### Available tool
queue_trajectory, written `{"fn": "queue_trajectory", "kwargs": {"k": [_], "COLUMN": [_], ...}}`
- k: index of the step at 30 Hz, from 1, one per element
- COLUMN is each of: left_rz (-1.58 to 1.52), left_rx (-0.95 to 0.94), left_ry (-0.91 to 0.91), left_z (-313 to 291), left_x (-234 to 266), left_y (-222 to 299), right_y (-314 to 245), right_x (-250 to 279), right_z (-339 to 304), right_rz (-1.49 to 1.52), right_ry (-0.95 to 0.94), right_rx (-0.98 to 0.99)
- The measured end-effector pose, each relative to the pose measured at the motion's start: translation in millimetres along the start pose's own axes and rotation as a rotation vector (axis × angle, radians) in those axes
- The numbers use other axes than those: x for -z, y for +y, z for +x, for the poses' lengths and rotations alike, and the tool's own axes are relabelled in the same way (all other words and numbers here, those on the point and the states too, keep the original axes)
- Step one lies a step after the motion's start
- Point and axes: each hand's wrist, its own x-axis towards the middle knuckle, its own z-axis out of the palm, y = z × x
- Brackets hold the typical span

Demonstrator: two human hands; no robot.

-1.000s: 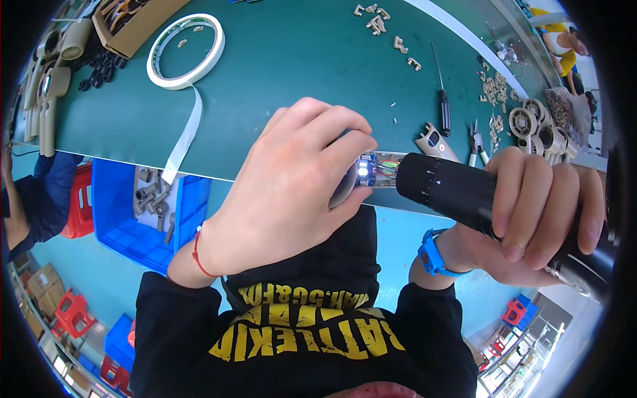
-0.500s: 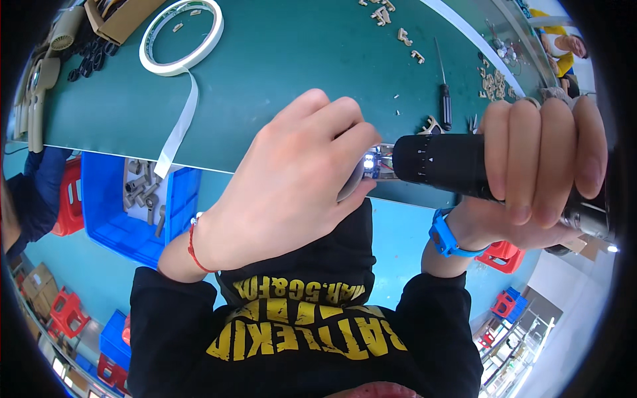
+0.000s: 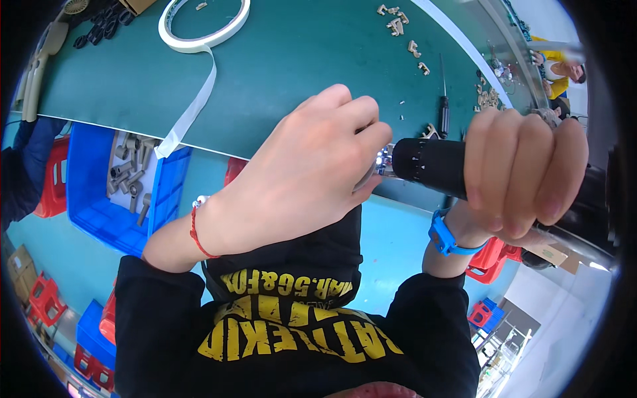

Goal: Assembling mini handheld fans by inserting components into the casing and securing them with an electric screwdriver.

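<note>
My left hand [image 3: 312, 149] is closed around a small rounded part, mostly hidden behind the fingers. At its exposed end sits a little circuit board [image 3: 381, 160] with a bright glint and wires. In my right hand [image 3: 521, 169] a black electric screwdriver [image 3: 428, 162] lies level, its ringed nose pointing left at the board. The nose is right beside the board; its bit is too hard to see, so I cannot tell whether they touch. Both hands are just above the near edge of the green table [image 3: 279, 73].
A roll of white tape [image 3: 245, 20] lies at the far left, its loose strip hanging toward a blue bin [image 3: 99, 219] of grey parts. A hand screwdriver [image 3: 444, 116] and small beige pieces [image 3: 488, 98] are on the right. Black parts [image 3: 106, 28] lie far left. Another person [image 3: 561, 69] sits beyond.
The view has shifted a little, so the table and bin sit differently. The electric screwdriver's nose and the board appear closer together; both hands keep their holds.
</note>
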Motion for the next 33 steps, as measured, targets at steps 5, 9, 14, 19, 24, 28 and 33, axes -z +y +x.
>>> {"fn": "queue_trajectory", "kwargs": {"k": [5,9,14,19,24,28,33], "left_rz": [0.021,-0.002,-0.014,0.015,0.034,0.057,0.098], "left_rx": [-0.027,-0.017,-0.042,-0.045,-0.042,-0.051,-0.05], "left_ry": [0.016,0.018,0.013,0.012,-0.005,0.042,0.02], "left_z": [3.6,1.0,0.0,1.5,1.1,-1.2,0.8], "left_x": [3.8,5.6,7.7,8.8,8.6,5.5,8.9], "left_y": [3.4,5.1,8.3,9.8,10.8,10.7,14.7], "right_y": [0.8,4.8,8.9,10.0,10.5,9.0,13.3], "right_x": [-29.9,-45.0,-52.7,-54.0,-58.9,-62.3,-66.2], "right_z": [2.1,7.7,9.1,5.5,3.3,2.9,2.7], "right_rz": [-0.067,-0.168,-0.132,-0.079,-0.054,-0.036,0.089], "right_ry": [0.332,0.549,0.612,0.615,0.644,0.674,0.71], "right_rx": [-0.006,0.083,0.152,0.192,0.207,0.161,0.232]}}
